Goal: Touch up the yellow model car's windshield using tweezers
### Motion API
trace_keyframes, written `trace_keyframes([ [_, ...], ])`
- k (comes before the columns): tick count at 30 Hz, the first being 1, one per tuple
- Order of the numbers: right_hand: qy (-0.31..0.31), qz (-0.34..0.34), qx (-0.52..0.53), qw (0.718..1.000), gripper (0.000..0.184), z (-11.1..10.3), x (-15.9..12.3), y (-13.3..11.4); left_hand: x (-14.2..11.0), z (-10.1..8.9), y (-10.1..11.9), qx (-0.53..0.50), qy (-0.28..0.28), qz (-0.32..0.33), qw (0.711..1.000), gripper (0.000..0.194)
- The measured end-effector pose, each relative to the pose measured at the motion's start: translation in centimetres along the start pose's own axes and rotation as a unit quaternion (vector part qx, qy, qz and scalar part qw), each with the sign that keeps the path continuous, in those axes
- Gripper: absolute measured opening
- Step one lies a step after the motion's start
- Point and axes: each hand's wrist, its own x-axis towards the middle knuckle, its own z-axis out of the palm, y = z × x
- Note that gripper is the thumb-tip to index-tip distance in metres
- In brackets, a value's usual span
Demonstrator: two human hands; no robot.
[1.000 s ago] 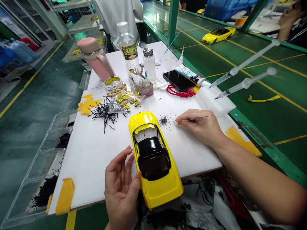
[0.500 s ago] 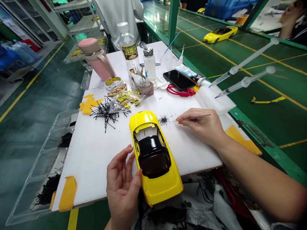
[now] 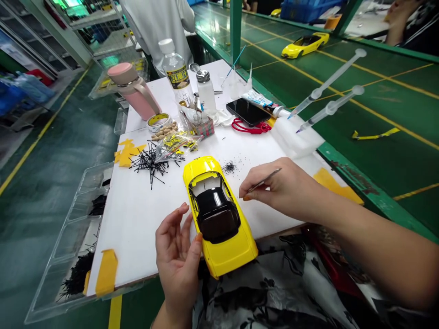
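Note:
A yellow model car (image 3: 219,258) with a glossy black roof lies on the white board, its nose pointing away from me. My left hand (image 3: 176,258) grips its near side, thumb against the body. My right hand (image 3: 284,189) pinches slim metal tweezers (image 3: 262,181), their tip close beside the car's right flank. I cannot tell whether anything is held in the tip. A small heap of black specks (image 3: 229,167) lies just beyond the car, and a loose pile of thin black bristles (image 3: 149,167) lies to its left.
The white board (image 3: 137,228) also holds a phone (image 3: 247,112), several bottles and two syringes (image 3: 325,82) overhanging its right side. A clear divided tray (image 3: 68,237) with black bristles sits left. Beyond the green bench stands another yellow car (image 3: 304,45). A co-worker (image 3: 154,27) stands behind.
My right hand has moved left toward the car, and the tweezers now point at its flank instead of the specks. The left hand still holds the car. The view has shifted slightly.

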Motion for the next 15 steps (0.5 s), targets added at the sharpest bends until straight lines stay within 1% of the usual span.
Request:
trace_keyframes([
  [8,-0.022,0.005,-0.017,1.0,0.025,0.4,0.37,-0.32,-0.07,-0.06,0.08,0.002,0.0,0.007,1.0,0.047],
  [15,-0.014,-0.016,-0.022,1.0,0.026,0.82,0.22,0.29,-0.05,-0.06,0.04,-0.007,-0.004,0.007,1.0,0.048],
])
